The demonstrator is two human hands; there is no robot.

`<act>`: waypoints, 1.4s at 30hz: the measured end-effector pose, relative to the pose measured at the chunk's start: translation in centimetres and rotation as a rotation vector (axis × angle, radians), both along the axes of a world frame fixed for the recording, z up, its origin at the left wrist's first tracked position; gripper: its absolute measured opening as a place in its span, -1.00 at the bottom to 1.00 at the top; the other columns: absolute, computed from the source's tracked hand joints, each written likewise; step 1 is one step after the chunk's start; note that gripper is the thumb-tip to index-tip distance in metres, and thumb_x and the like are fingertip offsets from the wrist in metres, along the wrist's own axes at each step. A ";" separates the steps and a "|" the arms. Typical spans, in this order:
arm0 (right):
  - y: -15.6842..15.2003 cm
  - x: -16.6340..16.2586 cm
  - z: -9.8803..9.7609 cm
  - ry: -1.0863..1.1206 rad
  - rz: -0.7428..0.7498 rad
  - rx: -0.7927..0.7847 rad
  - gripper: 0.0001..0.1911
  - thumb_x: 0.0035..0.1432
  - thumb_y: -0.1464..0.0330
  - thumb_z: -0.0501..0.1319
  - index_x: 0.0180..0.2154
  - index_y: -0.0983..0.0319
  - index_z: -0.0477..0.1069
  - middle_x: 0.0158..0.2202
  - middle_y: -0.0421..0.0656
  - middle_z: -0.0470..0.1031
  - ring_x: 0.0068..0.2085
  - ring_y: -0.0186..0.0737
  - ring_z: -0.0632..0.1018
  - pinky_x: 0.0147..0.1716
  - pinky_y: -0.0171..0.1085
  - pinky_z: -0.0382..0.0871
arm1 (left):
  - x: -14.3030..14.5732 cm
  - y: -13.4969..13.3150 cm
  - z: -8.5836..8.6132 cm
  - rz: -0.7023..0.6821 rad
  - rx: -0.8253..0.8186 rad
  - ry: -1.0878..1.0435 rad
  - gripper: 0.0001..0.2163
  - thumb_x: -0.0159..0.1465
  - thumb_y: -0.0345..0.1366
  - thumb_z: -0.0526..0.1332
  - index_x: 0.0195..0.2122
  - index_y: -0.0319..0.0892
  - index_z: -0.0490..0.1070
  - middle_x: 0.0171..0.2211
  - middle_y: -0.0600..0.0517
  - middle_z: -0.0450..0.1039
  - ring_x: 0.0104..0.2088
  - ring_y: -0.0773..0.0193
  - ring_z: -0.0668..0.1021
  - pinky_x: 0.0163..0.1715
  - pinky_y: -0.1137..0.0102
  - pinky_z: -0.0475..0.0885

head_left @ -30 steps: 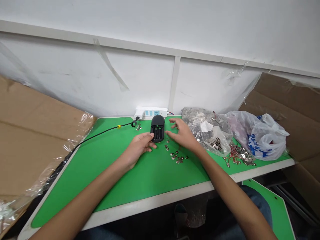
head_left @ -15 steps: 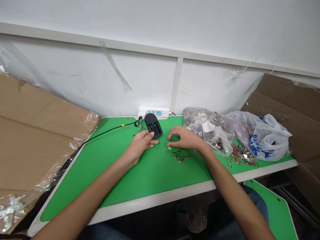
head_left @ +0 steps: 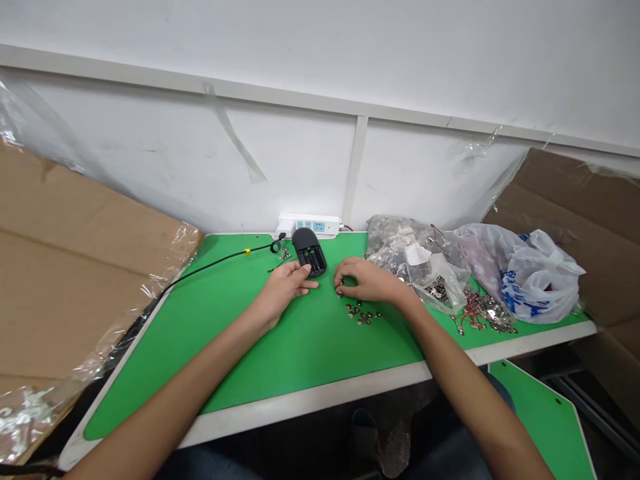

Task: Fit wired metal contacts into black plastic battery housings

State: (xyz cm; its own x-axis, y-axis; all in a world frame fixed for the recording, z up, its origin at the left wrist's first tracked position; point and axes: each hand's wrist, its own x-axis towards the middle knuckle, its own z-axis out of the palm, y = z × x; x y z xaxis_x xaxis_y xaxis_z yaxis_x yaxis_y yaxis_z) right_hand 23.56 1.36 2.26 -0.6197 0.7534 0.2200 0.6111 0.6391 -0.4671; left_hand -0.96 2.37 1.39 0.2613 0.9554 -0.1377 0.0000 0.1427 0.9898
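Observation:
Held at its near end by my left hand [head_left: 286,288] is a black oval device [head_left: 303,239] with an open battery compartment facing up, its slots showing no batteries. The thumb lies on the device's lower edge, and the other fingers are partly beneath it. To the right, my right hand [head_left: 369,280] is closed in a pinch on a small metal contact piece [head_left: 340,294], low over the green table [head_left: 300,353]. Fingers hide most of that piece. Just below this hand lies a loose group of small metal contact pieces [head_left: 364,316].
A white power strip [head_left: 320,225] stands against the wall, with a black cable [head_left: 215,258] to its left. Clear and white plastic bags [head_left: 537,277] sit at right, beside a pile of metal pieces with red wires [head_left: 480,310]. Cardboard [head_left: 75,267] flanks the left side.
My right thumb and fingers have come closer together around the small metal piece. My left hand and the black device have hardly moved.

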 end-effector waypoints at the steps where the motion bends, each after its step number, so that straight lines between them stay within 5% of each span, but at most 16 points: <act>1: 0.0 0.0 0.0 -0.003 0.006 0.001 -0.92 0.29 0.46 0.33 -0.21 0.20 0.60 -0.13 -0.12 0.63 -0.03 -0.13 0.60 0.09 -0.13 0.43 | 0.0 0.0 0.0 0.001 -0.004 -0.002 -0.59 0.17 0.04 0.47 -0.19 -0.18 0.50 -0.26 -0.04 0.62 -0.28 0.24 0.68 -0.34 0.46 0.47; 7: -0.1 -0.1 0.4 -0.011 0.039 0.000 -0.90 0.31 0.48 0.30 -0.24 0.21 0.61 -0.14 -0.12 0.64 -0.05 -0.14 0.60 0.09 -0.11 0.42 | -0.1 0.0 -0.1 -0.004 -0.010 -0.007 -0.56 0.15 0.06 0.48 -0.20 -0.18 0.48 -0.28 0.00 0.60 -0.29 0.28 0.67 -0.32 0.47 0.45; 13: -1.1 1.4 1.4 -0.084 -0.027 -0.073 -0.80 0.15 0.28 0.51 -0.15 0.04 0.66 0.10 -0.12 0.58 0.28 0.00 0.47 0.24 0.02 0.40 | -0.2 0.1 -0.2 -0.012 -0.002 0.014 -0.54 0.15 0.09 0.47 -0.18 -0.18 0.47 -0.28 -0.01 0.59 -0.26 0.25 0.67 -0.27 0.43 0.47; 22: -2.1 3.6 2.5 -0.211 -0.066 -0.203 -0.69 0.07 0.24 0.56 -0.11 0.01 0.66 0.29 -0.10 0.43 0.25 0.02 0.49 0.01 -0.11 0.57 | 0.0 0.2 -0.1 -0.006 -0.014 0.025 -0.60 0.19 0.03 0.45 -0.15 -0.18 0.53 -0.18 -0.04 0.64 -0.26 0.26 0.68 -0.33 0.45 0.46; 31: -2.1 2.7 2.1 -0.158 -0.066 -0.285 -0.91 0.21 0.38 0.44 -0.24 0.06 0.67 0.32 -0.10 0.41 0.30 0.01 0.46 -0.04 -0.14 0.57 | -0.1 0.2 -0.2 -0.024 -0.010 0.023 -0.61 0.16 -0.03 0.46 -0.11 -0.19 0.55 -0.09 -0.08 0.65 -0.20 0.23 0.70 -0.30 0.44 0.46; 37: -1.3 2.1 2.1 -0.021 -0.040 -0.195 -0.88 0.25 0.47 0.38 -0.30 0.13 0.64 0.01 -0.13 0.62 0.22 -0.05 0.54 0.22 -0.01 0.37 | 0.0 0.1 -0.2 -0.036 -0.004 0.041 -0.61 0.14 -0.11 0.46 -0.07 -0.19 0.55 -0.12 -0.07 0.66 -0.18 0.22 0.69 -0.27 0.44 0.46; 42: -1.2 2.4 2.0 -0.034 -0.056 -0.270 -0.89 0.23 0.33 0.43 -0.17 0.12 0.65 0.08 -0.10 0.60 0.18 -0.01 0.55 0.15 -0.07 0.41 | 0.0 0.1 -0.1 -0.037 -0.014 0.049 -0.59 0.12 -0.10 0.46 -0.06 -0.19 0.54 -0.12 -0.06 0.65 -0.15 0.21 0.69 -0.27 0.44 0.45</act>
State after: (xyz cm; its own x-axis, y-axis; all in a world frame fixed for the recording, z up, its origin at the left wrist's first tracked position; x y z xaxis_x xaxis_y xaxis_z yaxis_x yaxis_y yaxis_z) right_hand 25.97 0.16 4.30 -0.5789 0.8153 -0.0135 0.6604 0.4591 -0.5943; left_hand -0.97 2.46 1.33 0.2890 0.9430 -0.1648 0.0537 0.1559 0.9863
